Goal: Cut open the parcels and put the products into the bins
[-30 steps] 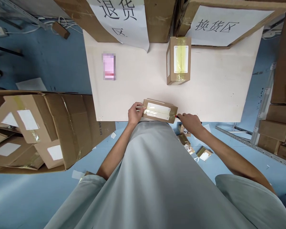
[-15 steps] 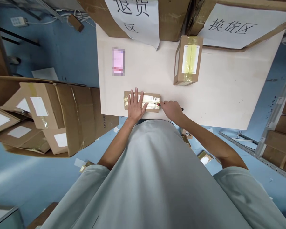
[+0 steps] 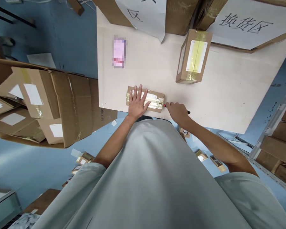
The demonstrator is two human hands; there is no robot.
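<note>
Near the table's near edge, left of its middle, a small taped carton (image 3: 154, 103), lying flat, slightly slanted, with a pale label (image 3: 152, 96) and shiny tape on top. Over its left half, the left hand (image 3: 137, 103), palm down, fingers spread wide, pressing rather than gripping. By the right end, the right hand (image 3: 177, 113), curled narrow around a slim tool (image 3: 188, 112), red tip at or just beside the taped end; exact contact impossible to tell. Compared with a second ago, a change from a fingertip hold at the left end to a flat palm on top, and a carton farther in from the near edge; in judgement, firmer bracing against any push or pull of the tool. Close on the near side, the table edge and the shirt front (image 3: 152, 159), so little room that way. Toward the far side and the right, broad stretches of pale table (image 3: 228, 92), with more space for sliding or turning. Farther out, an upright carton (image 3: 196, 57) with yellow tape, far and right; a blurred pink item (image 3: 119, 52), far and left. At the far edge, two large boxes with lettered sheets (image 3: 246, 25). Off the left edge, a big open box (image 3: 83, 108) full of cartons (image 3: 34, 92).
</note>
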